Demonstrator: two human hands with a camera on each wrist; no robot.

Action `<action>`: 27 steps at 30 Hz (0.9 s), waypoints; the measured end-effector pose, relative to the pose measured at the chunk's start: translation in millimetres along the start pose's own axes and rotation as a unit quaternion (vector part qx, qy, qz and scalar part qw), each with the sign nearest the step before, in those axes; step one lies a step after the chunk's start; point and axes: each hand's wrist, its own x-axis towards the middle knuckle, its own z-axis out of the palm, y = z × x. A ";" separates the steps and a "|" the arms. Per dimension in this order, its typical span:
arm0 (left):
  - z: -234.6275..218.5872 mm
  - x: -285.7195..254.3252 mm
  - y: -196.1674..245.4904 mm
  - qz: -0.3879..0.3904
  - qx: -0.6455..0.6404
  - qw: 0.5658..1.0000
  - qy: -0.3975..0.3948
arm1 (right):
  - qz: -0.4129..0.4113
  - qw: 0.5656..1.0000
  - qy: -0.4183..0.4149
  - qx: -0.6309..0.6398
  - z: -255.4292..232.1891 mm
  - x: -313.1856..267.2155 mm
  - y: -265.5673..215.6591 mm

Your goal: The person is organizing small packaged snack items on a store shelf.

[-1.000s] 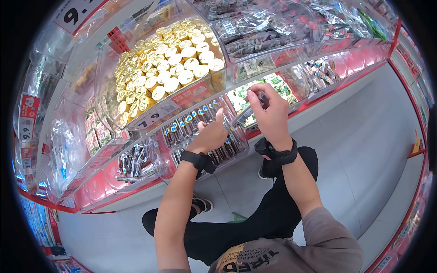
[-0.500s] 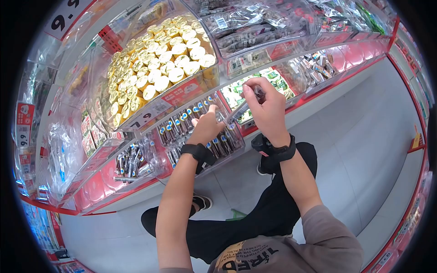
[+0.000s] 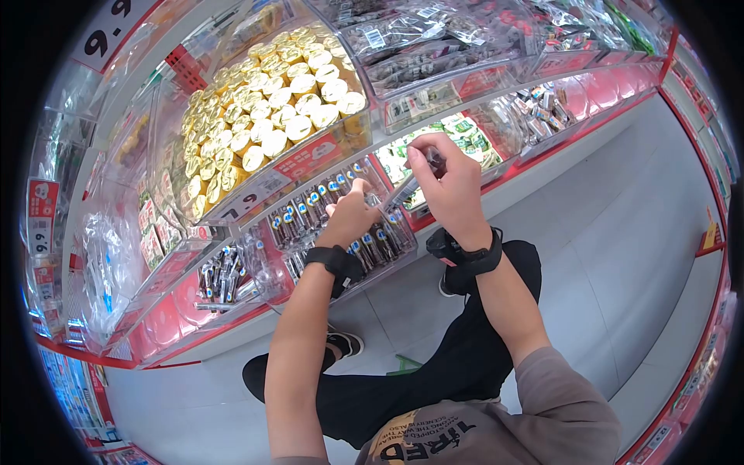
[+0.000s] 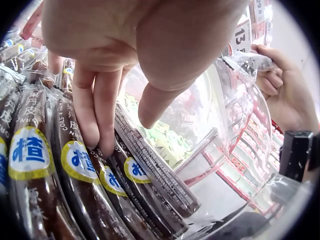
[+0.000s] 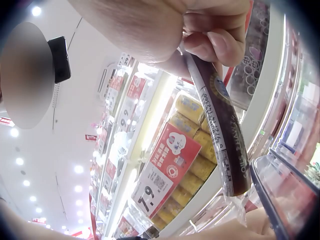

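Observation:
My left hand [image 3: 350, 213] reaches into a clear bin of brown hawthorn sticks [image 4: 75, 160] in clear wrappers with blue and yellow labels. In the left wrist view its fairly straight fingers [image 4: 104, 110] point down onto the row. The thumb [image 4: 155, 102] hangs apart, just over the outermost stick [image 4: 155, 165]. To the right and higher, my right hand [image 3: 451, 190] grips one wrapped brown stick [image 5: 220, 120] by its end. In the right wrist view the stick slants downward from curled fingers, its far end free.
Above the sticks, a clear bin of gold-wrapped rolls [image 3: 287, 101] juts out with a 7.9 price card [image 5: 170, 170]. Green-and-white packets [image 3: 477, 139] lie in the neighbouring compartment. Silvery packs [image 3: 221, 275] are at the left, and dark bagged goods [image 3: 434, 39] fill the upper shelf.
My right hand has shifted slightly left, still gripping its stick. The left hand has moved a little left and lower over the row, its raised thumb and fingers now turned down among the sticks.

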 end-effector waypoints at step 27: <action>3.9 10.2 1.6 0.000 -0.041 0.999 0.031 | 0.007 1.000 -0.017 0.004 1.9 -0.5 0.7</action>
